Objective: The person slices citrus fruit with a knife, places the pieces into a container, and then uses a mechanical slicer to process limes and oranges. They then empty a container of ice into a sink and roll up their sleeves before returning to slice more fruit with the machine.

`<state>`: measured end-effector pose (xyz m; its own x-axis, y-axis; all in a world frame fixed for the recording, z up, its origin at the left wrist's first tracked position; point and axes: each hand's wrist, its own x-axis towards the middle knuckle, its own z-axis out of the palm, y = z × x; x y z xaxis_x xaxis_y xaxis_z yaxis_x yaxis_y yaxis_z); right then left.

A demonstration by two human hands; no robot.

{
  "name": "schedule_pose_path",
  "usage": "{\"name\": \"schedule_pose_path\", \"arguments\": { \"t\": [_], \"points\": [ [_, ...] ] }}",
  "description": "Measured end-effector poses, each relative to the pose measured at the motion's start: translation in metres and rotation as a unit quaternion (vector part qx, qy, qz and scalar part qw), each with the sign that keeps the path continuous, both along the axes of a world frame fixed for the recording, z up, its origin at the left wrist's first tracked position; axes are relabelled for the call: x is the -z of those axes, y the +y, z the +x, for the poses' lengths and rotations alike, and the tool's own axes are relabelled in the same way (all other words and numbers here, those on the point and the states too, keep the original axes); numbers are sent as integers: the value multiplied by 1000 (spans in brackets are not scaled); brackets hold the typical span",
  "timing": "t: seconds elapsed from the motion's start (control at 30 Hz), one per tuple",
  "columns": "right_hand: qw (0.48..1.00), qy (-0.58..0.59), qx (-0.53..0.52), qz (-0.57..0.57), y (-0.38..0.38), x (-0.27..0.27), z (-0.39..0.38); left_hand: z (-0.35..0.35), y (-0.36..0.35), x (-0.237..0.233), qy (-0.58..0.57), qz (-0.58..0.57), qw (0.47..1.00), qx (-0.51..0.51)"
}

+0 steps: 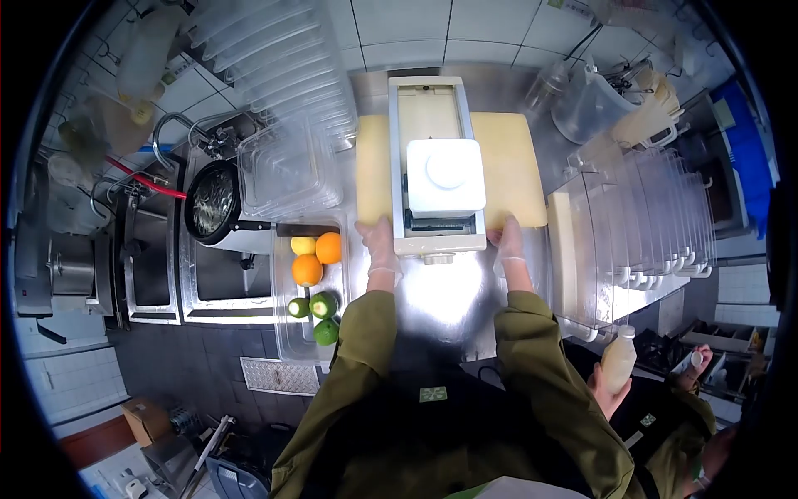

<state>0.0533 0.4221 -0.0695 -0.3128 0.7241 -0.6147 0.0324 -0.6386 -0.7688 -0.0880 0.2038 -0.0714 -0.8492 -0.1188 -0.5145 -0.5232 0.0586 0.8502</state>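
A pale yellow cutting board [511, 170] lies on the steel counter in front of me, with a white mandoline slicer [430, 108] standing across its middle. The slicer's square white hand guard [445, 200] with a round knob sits over the blade area. My left hand [381, 254], in a clear glove, grips the board's near edge left of the slicer. On the other side, my gloved right hand [510, 248] holds the near edge, its thumb on top. The undersides of both hands are hidden.
Left, a clear tray [287, 337] holds oranges [307, 269], a lemon [303, 245] and green limes [322, 304]. Beyond are a black pan [212, 200], sinks [224, 279] and stacked clear containers [287, 166]. Right, clear lids [640, 220] stand in rows; a co-worker's hand holds a bottle [619, 362].
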Motion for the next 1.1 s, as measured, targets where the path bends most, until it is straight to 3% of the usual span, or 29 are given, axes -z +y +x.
{"name": "schedule_pose_path", "arguments": {
  "t": [0.13,0.23,0.3,0.43,0.53,0.63,0.8,0.87,0.9,0.97,1.03,1.07,1.1],
  "points": [
    [999,-27,-2,-18,10,-5,-14,-9,12,-6,-7,24,1000,-16],
    [999,8,-9,34,22,-1,-26,-19,22,-4,-47,76,995,-52],
    [997,-34,-42,53,42,-3,-37,-21,33,2,-63,127,986,-83],
    [995,-62,-57,47,60,-4,-57,-35,45,21,-44,58,995,-71],
    [996,-7,-48,73,53,-2,-50,-35,43,31,-10,88,994,-71],
    [996,-20,-54,64,47,11,-51,-45,40,26,11,9,999,-33],
    [979,-140,-102,110,47,27,-57,-39,39,-5,0,97,995,-37],
    [978,-141,-88,124,52,35,-59,-40,35,14,-4,164,987,-2],
    [980,-131,-72,128,51,35,-64,-54,28,48,-14,199,979,36],
    [985,-88,-91,121,43,35,-52,-48,15,4,-28,57,984,164],
    [981,-13,-160,105,40,18,-36,-35,4,-62,46,-105,961,251],
    [976,-15,-168,136,32,5,-27,-31,4,-91,114,-154,948,254],
    [970,-14,-176,170,20,-12,-18,-34,14,-103,254,-179,932,188]
  ]
}}
